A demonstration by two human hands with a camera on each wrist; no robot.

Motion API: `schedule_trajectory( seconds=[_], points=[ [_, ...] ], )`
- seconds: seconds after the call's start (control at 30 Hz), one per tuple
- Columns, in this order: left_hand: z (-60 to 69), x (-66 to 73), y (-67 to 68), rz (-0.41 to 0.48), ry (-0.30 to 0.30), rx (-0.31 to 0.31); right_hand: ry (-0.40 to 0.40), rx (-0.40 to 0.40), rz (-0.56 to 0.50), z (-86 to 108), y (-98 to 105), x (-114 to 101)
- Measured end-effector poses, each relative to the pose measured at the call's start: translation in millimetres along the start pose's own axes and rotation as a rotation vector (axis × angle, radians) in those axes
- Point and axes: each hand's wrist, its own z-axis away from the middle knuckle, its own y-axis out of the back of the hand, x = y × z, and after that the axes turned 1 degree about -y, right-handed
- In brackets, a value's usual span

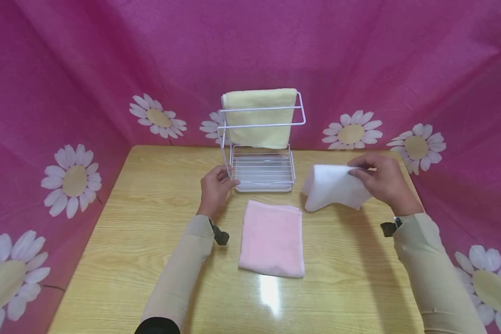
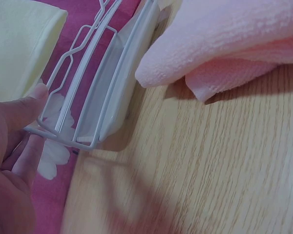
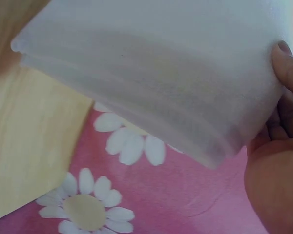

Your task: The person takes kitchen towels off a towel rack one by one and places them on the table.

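Observation:
A white wire rack (image 1: 261, 124) stands at the back of the table, with a pale yellow towel (image 1: 260, 118) draped over its rear bar and a shallow tray (image 1: 264, 188) at its base. My left hand (image 1: 215, 188) pinches the rack's lower left side between thumb and fingers, as the left wrist view also shows. To the right of the rack, my right hand (image 1: 382, 181) pinches a folded white towel (image 1: 334, 188) by its upper right corner. That towel hangs just above the table, its lower edge loose. In front of the rack lies a folded pink towel (image 1: 272, 241).
The wooden table (image 1: 150, 222) carries the rack and the pink towel. A magenta cloth (image 1: 175, 51) printed with white daisies hangs behind the table and along both sides.

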Motion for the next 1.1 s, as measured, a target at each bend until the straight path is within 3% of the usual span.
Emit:
schedule_trajectory(
  seconds=[0.13, 0.53, 1.1],
  points=[
    [0.1, -0.4, 0.4, 0.01, -0.009, 0.001, -0.048, -0.014, -0.011, 5.8, -5, 6],
    [1.1, -0.9, 0.0, 0.041, 0.006, -0.009, -0.08, -0.039, -0.015, 13.6, -4, 9],
    [0.2, 0.0, 0.8, 0.026, 0.006, -0.014, -0.033, -0.057, -0.066, 47.0, -5, 0]
  ],
)
